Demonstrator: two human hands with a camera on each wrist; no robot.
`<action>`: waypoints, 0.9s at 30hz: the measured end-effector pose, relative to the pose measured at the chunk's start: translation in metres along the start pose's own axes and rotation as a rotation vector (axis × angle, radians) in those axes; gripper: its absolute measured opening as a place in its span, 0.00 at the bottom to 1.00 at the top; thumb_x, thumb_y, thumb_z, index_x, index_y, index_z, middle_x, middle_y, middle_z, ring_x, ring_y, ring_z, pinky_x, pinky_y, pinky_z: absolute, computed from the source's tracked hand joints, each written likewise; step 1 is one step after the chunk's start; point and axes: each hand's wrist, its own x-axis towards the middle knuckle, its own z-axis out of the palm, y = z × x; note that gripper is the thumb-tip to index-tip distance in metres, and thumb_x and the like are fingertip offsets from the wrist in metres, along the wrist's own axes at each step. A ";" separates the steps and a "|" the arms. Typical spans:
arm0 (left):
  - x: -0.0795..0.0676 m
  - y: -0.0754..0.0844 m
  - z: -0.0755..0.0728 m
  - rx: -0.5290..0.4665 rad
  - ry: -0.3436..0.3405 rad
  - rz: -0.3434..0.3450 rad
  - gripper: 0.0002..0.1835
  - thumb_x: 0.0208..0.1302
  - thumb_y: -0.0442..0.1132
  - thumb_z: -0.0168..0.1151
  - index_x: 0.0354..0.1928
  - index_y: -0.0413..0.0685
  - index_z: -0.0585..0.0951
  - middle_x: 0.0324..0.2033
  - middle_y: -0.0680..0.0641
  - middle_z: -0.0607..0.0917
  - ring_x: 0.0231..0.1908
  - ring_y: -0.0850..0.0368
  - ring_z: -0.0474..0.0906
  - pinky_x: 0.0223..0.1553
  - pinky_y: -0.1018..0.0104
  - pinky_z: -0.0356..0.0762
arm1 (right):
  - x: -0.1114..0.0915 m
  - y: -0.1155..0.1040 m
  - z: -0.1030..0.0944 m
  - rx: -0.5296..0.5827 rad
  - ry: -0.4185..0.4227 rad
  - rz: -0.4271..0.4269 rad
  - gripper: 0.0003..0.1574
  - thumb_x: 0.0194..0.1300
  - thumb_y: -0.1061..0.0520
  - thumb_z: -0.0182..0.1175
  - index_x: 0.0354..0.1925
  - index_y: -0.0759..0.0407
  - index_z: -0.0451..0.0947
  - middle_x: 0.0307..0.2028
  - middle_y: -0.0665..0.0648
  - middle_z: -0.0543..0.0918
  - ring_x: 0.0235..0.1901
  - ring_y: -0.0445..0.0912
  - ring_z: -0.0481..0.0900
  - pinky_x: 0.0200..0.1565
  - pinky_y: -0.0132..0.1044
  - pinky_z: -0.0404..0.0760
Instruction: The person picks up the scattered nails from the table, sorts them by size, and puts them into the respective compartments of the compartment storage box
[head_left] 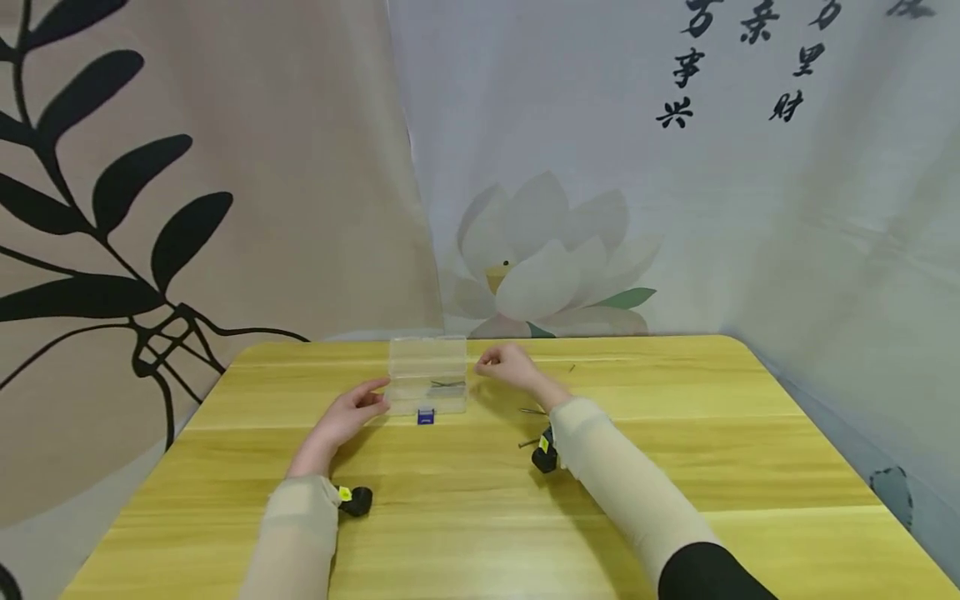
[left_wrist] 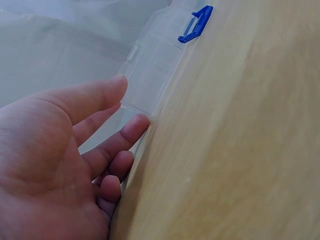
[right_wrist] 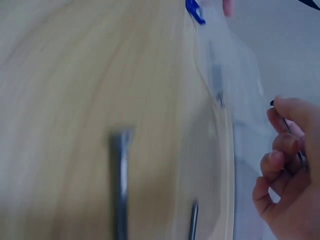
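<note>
A clear plastic box (head_left: 405,407) with its lid (head_left: 427,357) raised stands near the table's far edge; a blue latch (head_left: 426,416) marks its front. Thin metal nails (head_left: 447,384) lie inside, toward the right. My left hand (head_left: 351,417) is at the box's left end, fingers loosely extended and fingertips right at its corner in the left wrist view. Just right of the box, my right hand (head_left: 510,367) pinches a thin dark metal nail (right_wrist: 286,125) between thumb and fingers, above the table. Its far end is hidden by the fingers.
Two nails lie on the table, one (head_left: 532,411) by the right forearm and another (head_left: 528,443) nearer me. A small thin piece (head_left: 572,367) lies farther back right. Black wrist cameras (head_left: 545,454) hang under both sleeves. A printed curtain (head_left: 322,167) stands behind the table.
</note>
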 end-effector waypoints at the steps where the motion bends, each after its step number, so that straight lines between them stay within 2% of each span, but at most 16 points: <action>1: 0.001 0.000 0.001 -0.007 0.002 0.002 0.28 0.72 0.41 0.56 0.71 0.44 0.65 0.56 0.37 0.74 0.56 0.43 0.69 0.55 0.47 0.67 | 0.003 -0.002 0.004 -0.018 -0.008 -0.006 0.09 0.66 0.56 0.62 0.37 0.59 0.85 0.25 0.56 0.81 0.21 0.40 0.65 0.26 0.32 0.66; 3: 0.002 -0.001 0.003 -0.016 0.003 0.006 0.28 0.72 0.40 0.56 0.71 0.44 0.65 0.55 0.37 0.75 0.55 0.43 0.69 0.55 0.48 0.67 | 0.007 -0.006 0.010 -0.029 -0.021 -0.011 0.09 0.66 0.56 0.62 0.36 0.61 0.86 0.28 0.56 0.83 0.21 0.40 0.66 0.26 0.32 0.67; 11: 0.006 -0.001 0.010 -0.023 0.014 0.004 0.28 0.71 0.40 0.57 0.70 0.45 0.66 0.56 0.37 0.75 0.57 0.43 0.68 0.58 0.46 0.65 | 0.021 -0.016 0.029 -0.090 -0.045 -0.004 0.09 0.63 0.57 0.65 0.30 0.61 0.85 0.22 0.50 0.80 0.20 0.39 0.67 0.24 0.29 0.65; 15: 0.007 0.000 0.011 -0.043 0.022 0.001 0.28 0.71 0.39 0.57 0.70 0.45 0.67 0.56 0.38 0.75 0.57 0.43 0.69 0.58 0.46 0.65 | 0.026 -0.023 0.035 -0.135 -0.057 -0.017 0.08 0.62 0.58 0.66 0.30 0.61 0.86 0.24 0.50 0.83 0.21 0.38 0.69 0.26 0.28 0.67; 20: 0.007 0.000 0.011 -0.042 0.031 -0.003 0.28 0.71 0.39 0.57 0.70 0.45 0.67 0.56 0.38 0.75 0.57 0.44 0.69 0.58 0.46 0.65 | 0.029 -0.030 0.038 -0.156 -0.089 -0.052 0.06 0.62 0.59 0.66 0.31 0.61 0.88 0.29 0.52 0.86 0.22 0.39 0.71 0.28 0.29 0.70; 27: 0.004 -0.002 0.003 -0.015 0.047 -0.005 0.27 0.71 0.40 0.57 0.70 0.45 0.67 0.55 0.38 0.76 0.56 0.44 0.69 0.57 0.45 0.65 | 0.033 -0.028 0.037 -0.109 -0.136 -0.065 0.07 0.64 0.58 0.65 0.37 0.60 0.88 0.35 0.53 0.87 0.28 0.39 0.76 0.33 0.31 0.74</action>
